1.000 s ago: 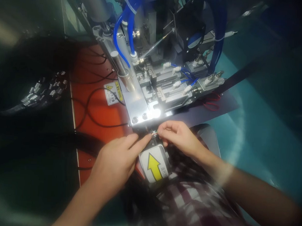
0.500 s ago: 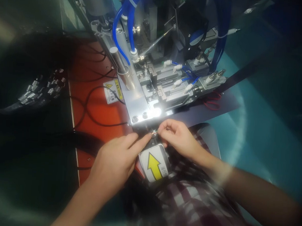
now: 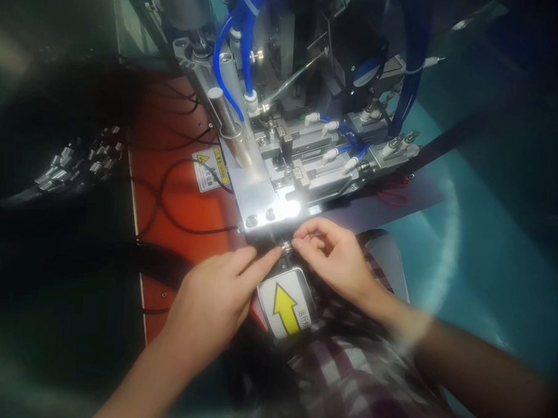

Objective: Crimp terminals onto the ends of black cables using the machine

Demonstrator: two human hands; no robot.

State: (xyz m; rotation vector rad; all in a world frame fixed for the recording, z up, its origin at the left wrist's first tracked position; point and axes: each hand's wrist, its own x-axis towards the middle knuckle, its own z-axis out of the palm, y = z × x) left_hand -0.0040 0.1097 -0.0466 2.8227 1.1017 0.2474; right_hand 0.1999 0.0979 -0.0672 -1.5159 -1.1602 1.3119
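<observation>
At the front edge of a bench machine, a small shiny metal part [image 3: 286, 248] lies between my two hands, too small to make out well. The extended finger of my left hand [image 3: 215, 292] is on its left side; the other fingers are bent and the thumb is hidden. From the right, my right hand [image 3: 335, 254] comes up close to the part, thumb and index finger pinched together. Whatever sits between those tips is too small to name. Just below is a white block with a yellow arrow label [image 3: 286, 302].
Above the hands stands a bright metal plate [image 3: 256, 196] with bolts. Behind it are air cylinders [image 3: 329, 174] with blue tubes [image 3: 246, 53]. Black cables [image 3: 190, 227] loop over the orange base [image 3: 187, 199]. Many small metal pieces [image 3: 77, 160] lie at the left.
Both hands stay at the same spot. The right fingertips have shifted very slightly away from the left finger, and the whole view has moved a little.
</observation>
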